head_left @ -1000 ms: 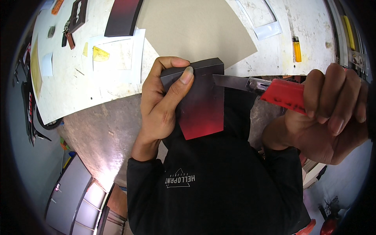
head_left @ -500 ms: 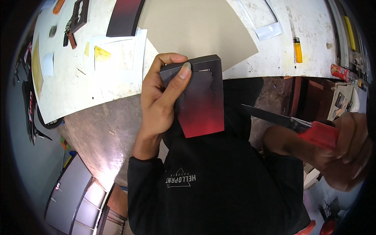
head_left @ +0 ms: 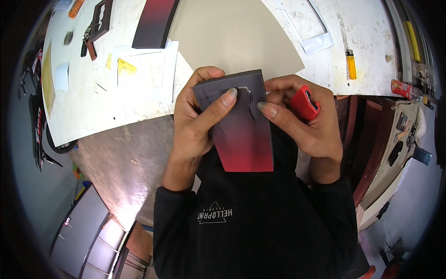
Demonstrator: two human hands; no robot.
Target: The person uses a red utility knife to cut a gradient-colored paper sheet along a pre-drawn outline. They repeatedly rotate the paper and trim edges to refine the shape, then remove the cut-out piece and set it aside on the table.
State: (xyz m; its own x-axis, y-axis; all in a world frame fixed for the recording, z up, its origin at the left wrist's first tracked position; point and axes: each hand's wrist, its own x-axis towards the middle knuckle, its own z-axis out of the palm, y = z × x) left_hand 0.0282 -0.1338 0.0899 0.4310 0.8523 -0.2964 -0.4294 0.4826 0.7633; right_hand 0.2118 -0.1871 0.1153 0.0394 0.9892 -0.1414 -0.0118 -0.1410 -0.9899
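Note:
My left hand [head_left: 197, 123] grips a stiff card [head_left: 239, 128] that fades from dark grey at the top to red at the bottom, thumb pressing its face. A curved cut line shows near the card's top. My right hand [head_left: 304, 123] holds a red-handled utility knife [head_left: 304, 102] in the palm, while its thumb presses on the card's right side beside the cut. The card is held above my lap, just in front of the table edge.
A white worktable [head_left: 93, 107] carries a large grey board [head_left: 232, 32], another dark-to-red strip [head_left: 155, 21], paper scraps, a yellow piece [head_left: 126, 67] and an orange lighter [head_left: 351, 64]. Wooden shelving stands at the right, a concrete floor below.
My right hand, which was out to the right with the knife blade extended, has come in to the card; its thumb now presses on it. The left hand kept its grip.

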